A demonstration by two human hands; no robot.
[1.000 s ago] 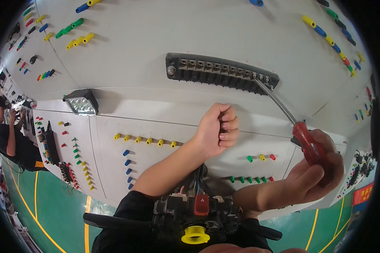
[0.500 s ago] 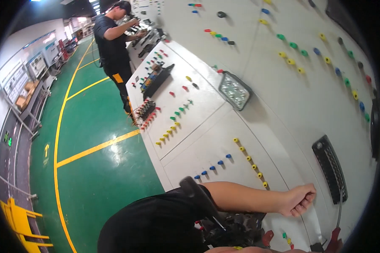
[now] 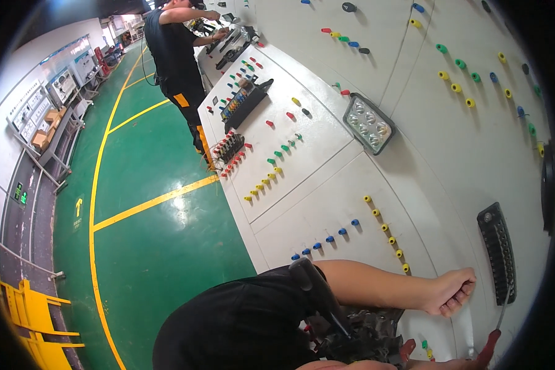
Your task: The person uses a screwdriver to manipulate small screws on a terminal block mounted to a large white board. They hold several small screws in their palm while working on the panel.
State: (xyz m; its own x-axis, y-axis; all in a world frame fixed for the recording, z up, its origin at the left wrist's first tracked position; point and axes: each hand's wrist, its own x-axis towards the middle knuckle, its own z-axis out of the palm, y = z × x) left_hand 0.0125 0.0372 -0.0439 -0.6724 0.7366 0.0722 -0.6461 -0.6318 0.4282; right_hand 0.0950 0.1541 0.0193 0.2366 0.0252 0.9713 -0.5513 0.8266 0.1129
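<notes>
My left hand (image 3: 453, 291) is closed in a fist beside the black terminal strip (image 3: 496, 250) on the white panel; anything inside its fingers is hidden. A screwdriver (image 3: 490, 345) with a red handle has its shaft up at the strip's lower end. My right hand (image 3: 462, 365), cut off by the bottom edge, is at that handle. Beneath my left forearm is a dark switch assembly (image 3: 370, 336) with a black stalk. A square LED lamp (image 3: 369, 122) sits higher on the panel, among coloured sockets.
A co-worker (image 3: 176, 61) in dark clothing works at the far bench section. Green floor (image 3: 160, 259) with yellow lines runs along the left, past yellow racks (image 3: 34, 311), a wall stand (image 3: 40, 120) and cardboard boxes. A fuse box (image 3: 243, 105) and wired block (image 3: 228, 148) are on the panel.
The view has swung left from facing the panel to show the aisle and co-worker, then shifted slightly. My fist stays closed, and the screwdriver remains at the strip.
</notes>
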